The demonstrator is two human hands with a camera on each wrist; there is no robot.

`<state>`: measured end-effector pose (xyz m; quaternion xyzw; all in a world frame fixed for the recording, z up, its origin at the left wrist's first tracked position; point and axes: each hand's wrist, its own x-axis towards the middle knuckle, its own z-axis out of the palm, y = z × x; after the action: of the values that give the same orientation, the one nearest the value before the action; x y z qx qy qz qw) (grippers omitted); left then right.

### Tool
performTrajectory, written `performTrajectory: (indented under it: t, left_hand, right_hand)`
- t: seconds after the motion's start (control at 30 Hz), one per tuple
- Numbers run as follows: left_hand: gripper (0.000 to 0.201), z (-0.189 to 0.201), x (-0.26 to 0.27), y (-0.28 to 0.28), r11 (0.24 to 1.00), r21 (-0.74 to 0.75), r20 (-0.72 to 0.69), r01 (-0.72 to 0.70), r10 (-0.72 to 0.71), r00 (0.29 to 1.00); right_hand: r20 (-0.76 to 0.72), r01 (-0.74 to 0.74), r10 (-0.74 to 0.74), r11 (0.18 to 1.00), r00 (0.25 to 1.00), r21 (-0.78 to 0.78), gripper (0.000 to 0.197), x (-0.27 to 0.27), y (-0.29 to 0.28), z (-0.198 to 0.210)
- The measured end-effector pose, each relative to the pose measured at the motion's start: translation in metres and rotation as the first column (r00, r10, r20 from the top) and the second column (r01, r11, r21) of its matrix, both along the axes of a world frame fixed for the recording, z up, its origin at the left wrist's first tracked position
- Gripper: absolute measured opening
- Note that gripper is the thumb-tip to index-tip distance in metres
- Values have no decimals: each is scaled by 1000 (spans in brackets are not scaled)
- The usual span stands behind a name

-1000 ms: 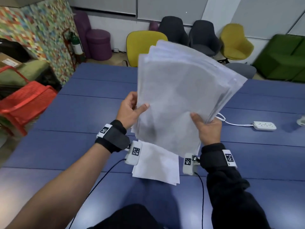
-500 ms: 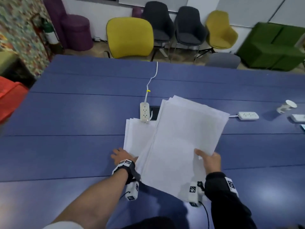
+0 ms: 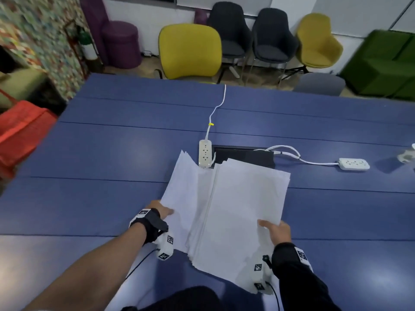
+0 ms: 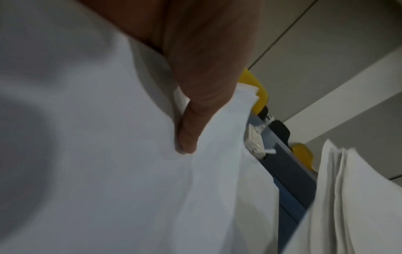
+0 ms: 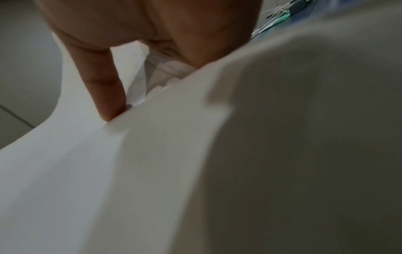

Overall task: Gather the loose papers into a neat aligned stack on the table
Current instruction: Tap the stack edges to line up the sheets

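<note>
Two bundles of paper sat over the near middle of the table (image 3: 89, 176). The left bundle (image 3: 186, 194) lay beside and partly under the right bundle (image 3: 242, 209), whose left edge overlapped it. The left hand (image 3: 160, 212) was at the left bundle's near left edge; the right hand (image 3: 277, 231) was at the right bundle's near right side. Just behind the papers lay a power strip (image 3: 205, 156), its near end touching or tucked under the left bundle's far edge. A second power strip (image 3: 353, 164) lay well to the right. Chairs (image 3: 190, 50) stood behind the table's far edge.
</note>
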<state>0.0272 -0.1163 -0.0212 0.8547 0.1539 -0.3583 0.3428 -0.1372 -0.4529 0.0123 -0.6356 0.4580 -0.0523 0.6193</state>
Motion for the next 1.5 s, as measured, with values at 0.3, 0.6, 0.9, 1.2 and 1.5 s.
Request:
performTrajectory:
  t: [0.3, 0.6, 0.9, 1.2, 1.5]
  left_hand:
    - [41, 124, 16, 76, 994, 30, 442, -106, 82, 893]
    - [48, 128, -12, 69, 932, -363, 290, -1, 114, 950]
    - [87, -11, -60, 39, 997, -72, 63, 17, -13, 998]
    - [76, -15, -54, 16, 987, -163, 120, -6, 26, 992]
    - [54, 12, -38, 5, 802, -560, 88, -207, 306, 948]
  right_hand:
    - [-49, -126, 129, 990, 990, 56, 20, 20, 55, -16]
    - [-137, -215, 217, 976, 966, 30, 48, 23, 94, -42]
    - [-84, -211, 210, 978, 974, 0, 17, 32, 108, -18]
    - [-28, -48, 49, 999, 998, 14, 24, 32, 111, -19]
    - [98, -172, 191, 970, 977, -174, 24, 58, 121, 16]
